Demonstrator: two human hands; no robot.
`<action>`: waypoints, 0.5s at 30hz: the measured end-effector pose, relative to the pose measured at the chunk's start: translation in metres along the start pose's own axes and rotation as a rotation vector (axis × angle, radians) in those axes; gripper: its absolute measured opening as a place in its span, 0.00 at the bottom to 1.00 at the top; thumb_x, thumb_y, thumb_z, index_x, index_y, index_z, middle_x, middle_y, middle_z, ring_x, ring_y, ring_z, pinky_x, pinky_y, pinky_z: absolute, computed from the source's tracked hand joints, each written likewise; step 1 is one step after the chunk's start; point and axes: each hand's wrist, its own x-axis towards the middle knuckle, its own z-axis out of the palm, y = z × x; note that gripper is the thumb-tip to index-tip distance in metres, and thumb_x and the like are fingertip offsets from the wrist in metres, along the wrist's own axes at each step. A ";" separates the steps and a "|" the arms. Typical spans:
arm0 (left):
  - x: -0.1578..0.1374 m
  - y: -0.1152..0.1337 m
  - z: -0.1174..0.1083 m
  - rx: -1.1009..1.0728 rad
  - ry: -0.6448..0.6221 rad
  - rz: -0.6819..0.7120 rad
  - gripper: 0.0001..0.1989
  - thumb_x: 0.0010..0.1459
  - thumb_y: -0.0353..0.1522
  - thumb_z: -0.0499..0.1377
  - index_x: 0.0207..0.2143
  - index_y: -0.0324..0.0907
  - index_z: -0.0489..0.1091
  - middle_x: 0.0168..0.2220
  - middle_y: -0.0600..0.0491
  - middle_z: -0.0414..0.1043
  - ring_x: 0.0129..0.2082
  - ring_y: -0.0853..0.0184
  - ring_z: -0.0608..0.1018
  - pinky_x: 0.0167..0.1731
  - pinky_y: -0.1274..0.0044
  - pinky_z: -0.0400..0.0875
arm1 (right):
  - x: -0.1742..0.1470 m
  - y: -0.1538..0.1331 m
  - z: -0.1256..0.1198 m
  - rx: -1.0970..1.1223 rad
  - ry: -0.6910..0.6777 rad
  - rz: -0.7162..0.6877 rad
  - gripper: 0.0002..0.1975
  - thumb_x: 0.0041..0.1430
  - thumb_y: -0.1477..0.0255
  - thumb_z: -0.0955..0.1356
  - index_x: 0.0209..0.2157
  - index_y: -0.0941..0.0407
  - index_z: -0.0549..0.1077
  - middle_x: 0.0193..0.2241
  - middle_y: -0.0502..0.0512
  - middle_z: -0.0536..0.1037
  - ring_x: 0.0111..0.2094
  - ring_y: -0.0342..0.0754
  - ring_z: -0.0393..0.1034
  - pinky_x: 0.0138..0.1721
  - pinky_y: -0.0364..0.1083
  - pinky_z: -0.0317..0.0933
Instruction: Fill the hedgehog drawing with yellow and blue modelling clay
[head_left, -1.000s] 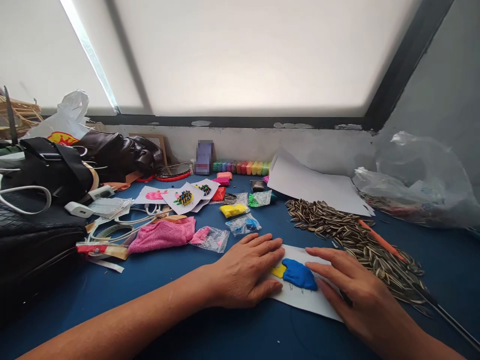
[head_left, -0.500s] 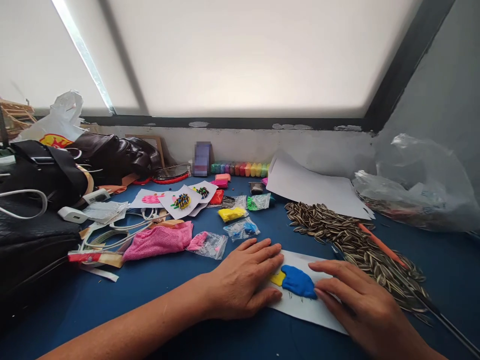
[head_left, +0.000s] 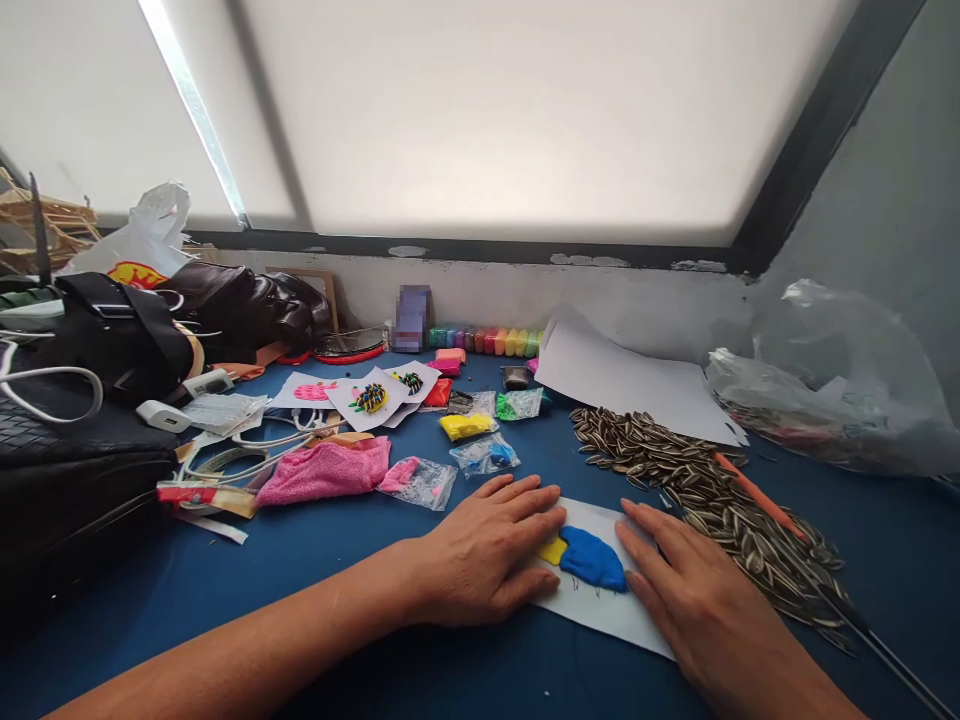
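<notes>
A sheet of white paper (head_left: 600, 622) lies on the blue table, bearing a flattened patch of blue clay (head_left: 594, 559) joined on its left to a smaller piece of yellow clay (head_left: 553, 551). Short pen marks show below the blue clay. My left hand (head_left: 499, 550) rests flat on the paper's left part, fingers stretched out, partly covering the yellow piece. On the right side of the paper lies my right hand (head_left: 690, 580), fingers extended, with the tips beside the blue clay's right end. Neither hand grips anything.
Sunflower seeds (head_left: 705, 490) form a pile on the right, with an orange-handled tool (head_left: 761, 497) on them. Behind are clay packets (head_left: 486, 455), finished paper pictures (head_left: 367, 399) and paper sheets (head_left: 630, 370). A pink cloth (head_left: 330, 472), cables and black bags (head_left: 75, 480) fill the left.
My right hand has gone from bent fingers touching the blue clay's right end to lying flatter on the paper. My left hand stays in place. The view has shifted slightly.
</notes>
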 end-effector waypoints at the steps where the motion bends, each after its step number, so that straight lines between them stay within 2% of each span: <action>1: 0.000 0.000 0.000 0.000 0.004 -0.002 0.28 0.66 0.42 0.53 0.65 0.41 0.57 0.67 0.43 0.54 0.68 0.51 0.57 0.65 0.57 0.51 | 0.000 0.000 -0.001 0.009 -0.001 -0.001 0.15 0.67 0.72 0.61 0.47 0.60 0.75 0.49 0.68 0.77 0.49 0.58 0.74 0.45 0.55 0.71; 4: 0.000 0.003 -0.001 0.021 0.018 -0.004 0.27 0.65 0.42 0.53 0.63 0.41 0.59 0.66 0.42 0.57 0.66 0.51 0.59 0.64 0.58 0.53 | 0.006 -0.003 -0.010 0.101 -0.006 0.039 0.12 0.66 0.76 0.61 0.44 0.57 0.76 0.50 0.64 0.77 0.50 0.55 0.73 0.47 0.54 0.70; 8: 0.001 0.006 -0.002 0.054 0.055 -0.001 0.25 0.65 0.42 0.53 0.60 0.39 0.61 0.63 0.40 0.60 0.63 0.51 0.63 0.63 0.60 0.57 | 0.013 -0.006 -0.023 0.199 0.011 0.046 0.10 0.64 0.78 0.62 0.39 0.55 0.74 0.47 0.60 0.78 0.48 0.52 0.74 0.46 0.51 0.71; 12: 0.003 0.009 0.000 0.055 0.090 -0.058 0.24 0.65 0.43 0.52 0.57 0.37 0.63 0.58 0.39 0.63 0.58 0.51 0.68 0.58 0.61 0.62 | 0.013 -0.005 -0.026 0.152 0.032 -0.007 0.13 0.60 0.82 0.62 0.38 0.56 0.76 0.46 0.61 0.79 0.47 0.53 0.74 0.46 0.51 0.70; 15: 0.004 0.010 0.002 0.058 0.105 -0.084 0.24 0.65 0.43 0.52 0.57 0.37 0.63 0.59 0.38 0.62 0.57 0.51 0.68 0.57 0.60 0.63 | 0.011 -0.002 -0.025 0.109 0.050 -0.019 0.15 0.59 0.84 0.62 0.40 0.57 0.77 0.47 0.61 0.79 0.47 0.53 0.74 0.46 0.51 0.70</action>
